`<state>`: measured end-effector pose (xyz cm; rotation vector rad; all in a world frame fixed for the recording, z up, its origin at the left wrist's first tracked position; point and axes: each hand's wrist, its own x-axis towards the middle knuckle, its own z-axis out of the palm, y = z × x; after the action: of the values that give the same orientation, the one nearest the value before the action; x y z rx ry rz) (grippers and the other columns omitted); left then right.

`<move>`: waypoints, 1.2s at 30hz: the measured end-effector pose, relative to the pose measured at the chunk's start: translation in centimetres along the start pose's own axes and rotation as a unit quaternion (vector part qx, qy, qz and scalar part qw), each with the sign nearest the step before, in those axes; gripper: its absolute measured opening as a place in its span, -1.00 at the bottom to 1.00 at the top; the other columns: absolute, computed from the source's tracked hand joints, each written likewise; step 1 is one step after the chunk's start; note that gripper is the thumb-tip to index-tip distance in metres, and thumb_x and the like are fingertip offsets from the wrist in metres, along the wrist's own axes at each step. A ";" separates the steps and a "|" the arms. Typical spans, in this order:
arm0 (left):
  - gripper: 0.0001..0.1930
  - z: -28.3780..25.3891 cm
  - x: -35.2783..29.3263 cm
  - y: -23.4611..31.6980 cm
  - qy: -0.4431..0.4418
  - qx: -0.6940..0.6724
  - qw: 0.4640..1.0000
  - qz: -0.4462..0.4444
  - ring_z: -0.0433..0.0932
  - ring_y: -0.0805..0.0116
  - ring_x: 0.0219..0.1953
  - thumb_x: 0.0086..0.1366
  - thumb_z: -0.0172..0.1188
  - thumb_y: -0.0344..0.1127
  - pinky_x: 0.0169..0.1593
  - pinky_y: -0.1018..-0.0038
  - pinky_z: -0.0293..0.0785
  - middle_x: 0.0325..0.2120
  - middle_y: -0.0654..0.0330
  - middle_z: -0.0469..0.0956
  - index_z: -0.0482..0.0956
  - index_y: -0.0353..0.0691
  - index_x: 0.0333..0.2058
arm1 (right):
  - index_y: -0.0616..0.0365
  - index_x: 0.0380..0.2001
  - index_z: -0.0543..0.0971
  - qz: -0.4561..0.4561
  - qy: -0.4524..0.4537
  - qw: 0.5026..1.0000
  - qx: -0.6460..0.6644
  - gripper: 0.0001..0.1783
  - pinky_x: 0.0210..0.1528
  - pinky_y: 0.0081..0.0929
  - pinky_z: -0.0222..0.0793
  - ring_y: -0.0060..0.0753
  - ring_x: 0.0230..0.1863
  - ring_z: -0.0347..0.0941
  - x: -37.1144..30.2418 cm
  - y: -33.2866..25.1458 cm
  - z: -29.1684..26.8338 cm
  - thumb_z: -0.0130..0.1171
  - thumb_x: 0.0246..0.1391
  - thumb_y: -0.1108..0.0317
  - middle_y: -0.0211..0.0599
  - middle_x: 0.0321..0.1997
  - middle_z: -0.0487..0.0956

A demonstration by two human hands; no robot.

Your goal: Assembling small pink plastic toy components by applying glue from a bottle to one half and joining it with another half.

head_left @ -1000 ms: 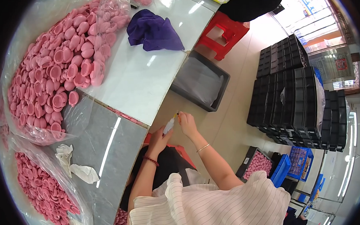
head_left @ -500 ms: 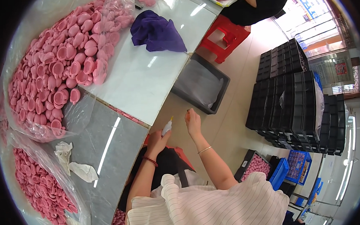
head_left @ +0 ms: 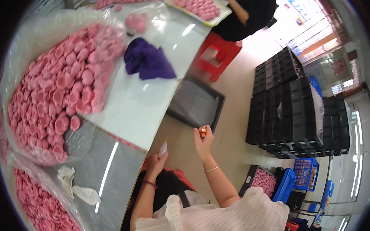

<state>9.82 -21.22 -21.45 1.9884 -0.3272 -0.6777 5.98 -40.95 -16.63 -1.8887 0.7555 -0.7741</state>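
My left hand (head_left: 154,165) is closed round a small white squeeze bottle (head_left: 163,150) with a thin yellow tip pointing up. To its right, apart from it, my right hand (head_left: 203,147) is raised with its fingers curled round a small shiny copper-coloured piece (head_left: 203,132). What exactly that piece is, I cannot make out. Both hands are over the floor, right of the table edge. Just beyond my right hand lies a dark grey bin (head_left: 219,114) lined with clear plastic.
Pink rounded plastic shells (head_left: 64,87) fill a clear bag on the table, with darker pink pieces (head_left: 40,204) in another bag nearer. A purple cloth (head_left: 149,61) and crumpled white tissues (head_left: 86,195) lie there too. Black crates (head_left: 282,111) are stacked right. A person (head_left: 250,13) sits beyond a red stool (head_left: 215,56).
The whole view has shifted, with the table lower in it. My right hand has moved toward the grey bin and turned, showing the copper-coloured piece more plainly. My left hand still holds the bottle.
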 end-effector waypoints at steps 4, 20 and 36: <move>-0.57 -0.2 -0.3 -0.1 -0.015 -0.029 0.999 -0.021 0.49 0.17 -0.59 0.08 0.02 0.02 -0.53 0.35 0.29 -0.69 0.02 0.45 0.50 -0.32 -0.48 | 0.23 -0.51 0.36 -0.050 0.061 0.992 0.103 -0.89 -0.44 -0.74 0.15 -0.67 -0.49 0.23 3.5 -1.6 -3.2 -0.11 0.07 0.48 -0.43 -0.54 0.35; -0.60 -1.2 -0.5 0.7 -0.020 -0.019 0.999 -0.026 0.46 0.25 -0.59 0.09 0.03 0.00 -0.51 0.42 0.29 -0.67 0.08 0.46 0.51 -0.30 -0.41 | 0.29 0.05 0.19 0.031 0.196 0.975 0.098 -0.58 0.10 -0.53 0.06 -0.41 0.09 0.19 6.8 4.0 -3.1 -0.18 0.07 0.48 -0.24 0.11 0.26; -0.62 0.0 -0.1 -0.1 0.018 -0.057 0.998 0.025 0.47 0.26 -0.59 0.07 0.05 -0.02 -0.51 0.41 0.30 -0.66 0.07 0.47 0.51 -0.28 -0.39 | 0.06 -0.26 0.32 -0.066 -0.059 0.934 0.347 -0.74 -0.58 -0.68 0.13 -0.59 -0.63 0.14 3.3 -10.9 -0.5 -0.01 0.00 0.20 -0.47 -0.58 0.26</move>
<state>9.72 -21.12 -21.51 1.8765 -0.3091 -0.6156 9.61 -39.60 -5.93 -1.3290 0.2226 -0.8618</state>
